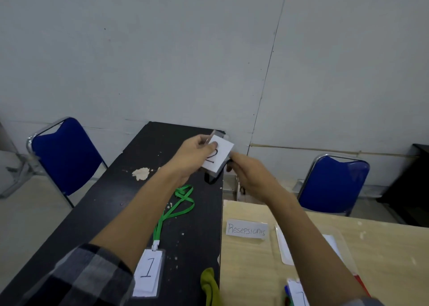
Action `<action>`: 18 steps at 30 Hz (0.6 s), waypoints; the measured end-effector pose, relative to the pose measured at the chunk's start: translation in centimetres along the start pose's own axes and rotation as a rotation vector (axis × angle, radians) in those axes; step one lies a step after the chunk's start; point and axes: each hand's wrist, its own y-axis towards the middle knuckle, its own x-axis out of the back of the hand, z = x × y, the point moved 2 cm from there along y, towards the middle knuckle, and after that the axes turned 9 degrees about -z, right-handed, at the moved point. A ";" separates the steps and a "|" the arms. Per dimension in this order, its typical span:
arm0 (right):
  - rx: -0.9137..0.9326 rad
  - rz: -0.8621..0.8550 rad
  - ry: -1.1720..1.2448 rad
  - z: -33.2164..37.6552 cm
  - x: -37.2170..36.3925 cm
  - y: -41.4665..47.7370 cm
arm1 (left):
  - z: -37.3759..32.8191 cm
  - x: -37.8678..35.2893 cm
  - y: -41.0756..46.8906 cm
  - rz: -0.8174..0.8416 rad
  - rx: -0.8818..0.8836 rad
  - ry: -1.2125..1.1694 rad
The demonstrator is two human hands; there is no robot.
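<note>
My left hand (190, 155) pinches the top left of a white card marked "2" (219, 153), thumb on its face, above the far end of the black table (111, 189). A thin clear sleeve edge sticks up by my fingers. My right hand (248, 173) grips the card's lower right side, where a grey holder edge shows; its fingertips are hidden. A dark strap loop (210, 179) hangs below the card. A badge marked "1" (148, 272) with a green lanyard (178, 206) lies on the black table under my left forearm.
A wooden table (383, 247) on the right bears a "Resepsionis" label (246, 229), a clear plastic sleeve (284, 245) and another card (299, 294) at the bottom edge. A yellow-green cloth (210, 284) lies between the tables. Blue chairs stand at left (65, 155) and right (336, 185).
</note>
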 end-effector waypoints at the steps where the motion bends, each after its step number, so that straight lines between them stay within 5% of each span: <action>1: -0.002 -0.003 -0.016 -0.2 0.4 0.3 | 0.7 -0.2 -0.4 0.020 0.031 -0.003; 8: -0.124 0.064 0.057 -1.3 0.8 -0.1 | 3.3 -1.5 -1.9 0.145 0.158 -0.019; 18: -0.283 -0.047 0.413 0.1 -3.2 -3.7 | 2.1 -2.1 -1.6 0.040 -0.034 -0.061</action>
